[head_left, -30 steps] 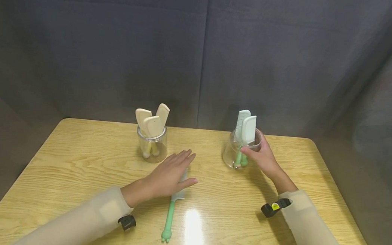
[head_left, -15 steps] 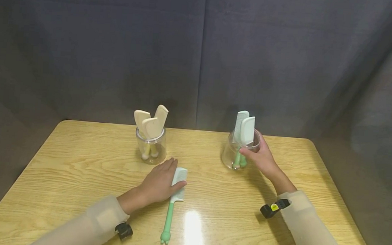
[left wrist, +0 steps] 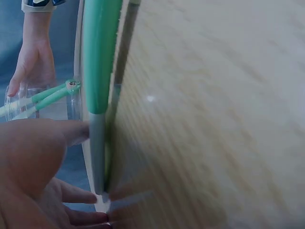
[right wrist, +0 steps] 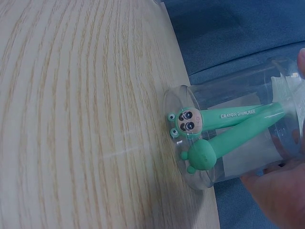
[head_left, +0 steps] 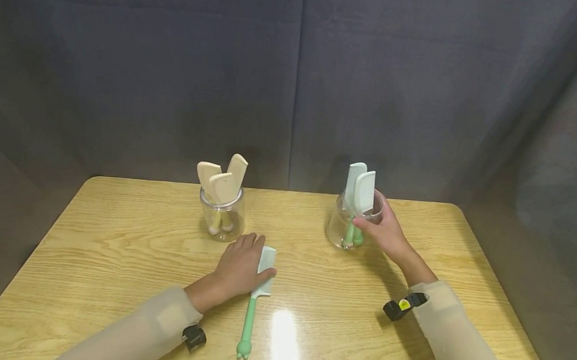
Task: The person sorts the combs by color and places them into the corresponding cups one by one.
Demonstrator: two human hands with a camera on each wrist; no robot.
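A: Which step is underway?
B: The left hand point(head_left: 240, 265) is closing its fingers on the pale-toothed, green-handled plastic comb point(head_left: 255, 296) lying on the wooden surface point(head_left: 116, 235), at 6 o'clock.

A: And the next move?
B: It is probably a lift toward 2 o'clock, where the right hand point(head_left: 387, 230) is gripping the clear plastic jar point(head_left: 337, 227) of matching combs.

- Your left hand point(head_left: 241, 265) covers part of the toothed head of the green-handled comb point(head_left: 253, 302), so you cannot tell how much it grips.
- In the left wrist view the comb's handle point(left wrist: 97, 57) runs off the top edge, and the surface point(left wrist: 214, 119) is blurred.
- In the right wrist view your right hand point(right wrist: 279, 195) and the clear jar point(right wrist: 238, 138) are cut by the right edge.
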